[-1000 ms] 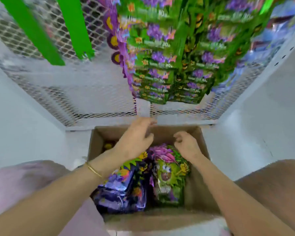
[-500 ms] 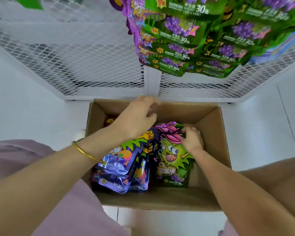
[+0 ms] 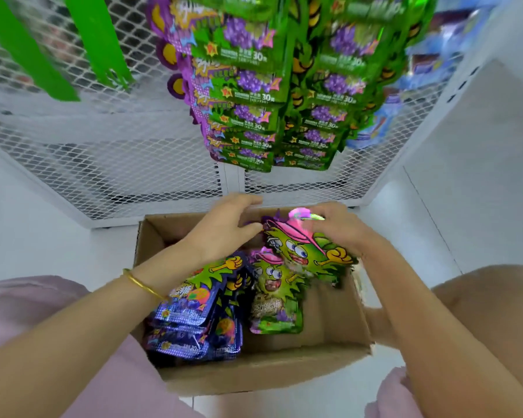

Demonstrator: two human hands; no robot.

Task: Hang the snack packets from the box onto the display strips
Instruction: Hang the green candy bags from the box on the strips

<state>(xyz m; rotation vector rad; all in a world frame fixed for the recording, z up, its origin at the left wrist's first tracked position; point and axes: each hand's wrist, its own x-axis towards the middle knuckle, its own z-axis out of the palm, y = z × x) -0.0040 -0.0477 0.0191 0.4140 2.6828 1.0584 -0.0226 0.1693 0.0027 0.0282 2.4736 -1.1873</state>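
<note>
A cardboard box (image 3: 329,354) stands on the floor below me. My right hand (image 3: 341,227) grips a green snack packet (image 3: 302,251) with a pink-capped cartoon face, lifted and tilted above the box's far right corner. My left hand (image 3: 224,227) hovers over the box's far edge with fingers relaxed, its fingertips at the packet's top left corner. Another green packet (image 3: 272,300) stands in the box. Purple packets (image 3: 191,318) are stacked on the box's left side. Two empty green display strips (image 3: 100,43) hang at the upper left.
Filled strips of green grape packets (image 3: 254,95) hang on the white mesh rack (image 3: 103,164) straight ahead, with blue packets (image 3: 429,67) further right. White floor surrounds the box. My knees in pink cloth (image 3: 18,309) flank the box.
My right hand has lifted a green packet up out of the box. My left hand stays at the box's far edge. The camera has tilted up, showing more of the rack.
</note>
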